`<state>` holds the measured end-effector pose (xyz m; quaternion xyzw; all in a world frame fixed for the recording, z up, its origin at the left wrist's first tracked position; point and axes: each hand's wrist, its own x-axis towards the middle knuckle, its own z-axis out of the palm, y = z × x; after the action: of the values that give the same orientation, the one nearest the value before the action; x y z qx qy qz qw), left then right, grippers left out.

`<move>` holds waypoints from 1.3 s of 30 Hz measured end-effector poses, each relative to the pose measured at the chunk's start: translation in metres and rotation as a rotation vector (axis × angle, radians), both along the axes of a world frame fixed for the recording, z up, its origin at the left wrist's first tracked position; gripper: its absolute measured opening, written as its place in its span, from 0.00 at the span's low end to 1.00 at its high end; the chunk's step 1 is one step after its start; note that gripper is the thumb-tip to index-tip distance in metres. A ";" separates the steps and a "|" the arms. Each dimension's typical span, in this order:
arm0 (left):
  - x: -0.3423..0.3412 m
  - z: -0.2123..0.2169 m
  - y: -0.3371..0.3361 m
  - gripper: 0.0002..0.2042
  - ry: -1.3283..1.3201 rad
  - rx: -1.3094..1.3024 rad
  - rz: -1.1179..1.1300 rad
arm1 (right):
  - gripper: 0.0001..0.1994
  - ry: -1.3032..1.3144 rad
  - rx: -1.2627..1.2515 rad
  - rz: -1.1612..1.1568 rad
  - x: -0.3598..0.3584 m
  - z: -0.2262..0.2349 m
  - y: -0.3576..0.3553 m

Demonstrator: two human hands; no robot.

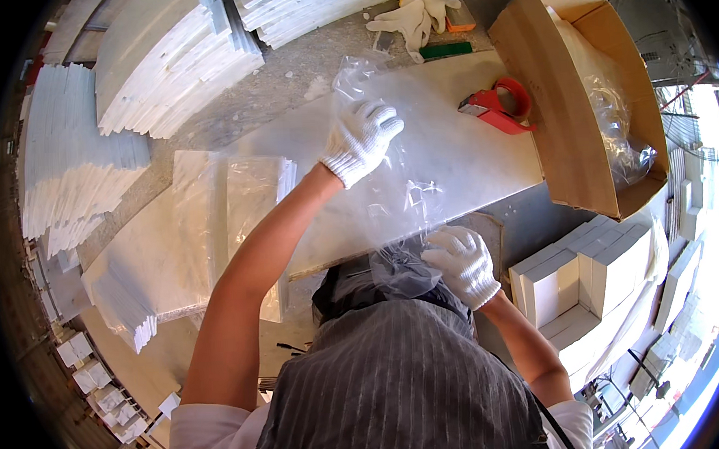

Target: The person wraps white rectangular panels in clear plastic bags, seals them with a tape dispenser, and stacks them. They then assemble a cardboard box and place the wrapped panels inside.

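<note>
A clear plastic bag (395,202) stretches between my hands, from the pale board in front of me down to my dark striped apron (384,378). My left hand (363,139), in a white knit glove, is closed on the bag's far part, and a crumpled end sticks out beyond the fingers. Nearer my body, my right hand (461,264), gloved the same way, has its fingers curled at the bag's near end; the fingertips are partly hidden in the film. To the left of the bag, a plastic-wrapped stack of panels (253,202) lies on the board.
A red tape dispenser (500,107) sits by an open cardboard box (562,124) holding clear plastic. Spare white gloves (418,14) lie at the back near a green block (445,51). Stacks of pale panels (172,59) rise at far left; white boxes (590,273) stand at right.
</note>
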<state>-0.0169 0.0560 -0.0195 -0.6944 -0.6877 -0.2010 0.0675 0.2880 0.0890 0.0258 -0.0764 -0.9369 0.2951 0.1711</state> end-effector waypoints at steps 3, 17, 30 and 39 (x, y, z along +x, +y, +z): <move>0.020 -0.028 -0.008 0.22 0.013 -0.180 0.286 | 0.07 -0.137 0.004 -0.029 0.019 -0.015 -0.010; 0.034 -0.047 -0.034 0.30 -0.050 -0.115 0.264 | 0.25 -0.440 -0.274 -0.764 -0.042 -0.013 0.001; 0.021 0.008 -0.086 0.09 -0.007 -0.196 0.144 | 0.11 -0.087 -0.717 -1.034 -0.021 -0.071 -0.011; 0.022 0.012 -0.067 0.30 -0.835 -0.409 0.431 | 0.12 -0.008 -0.554 -0.889 -0.005 -0.041 -0.018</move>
<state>0.0053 -0.0114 -0.0071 -0.3964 -0.8087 -0.3042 -0.3103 0.2827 0.0709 -0.0150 -0.5102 -0.7015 0.4303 0.2499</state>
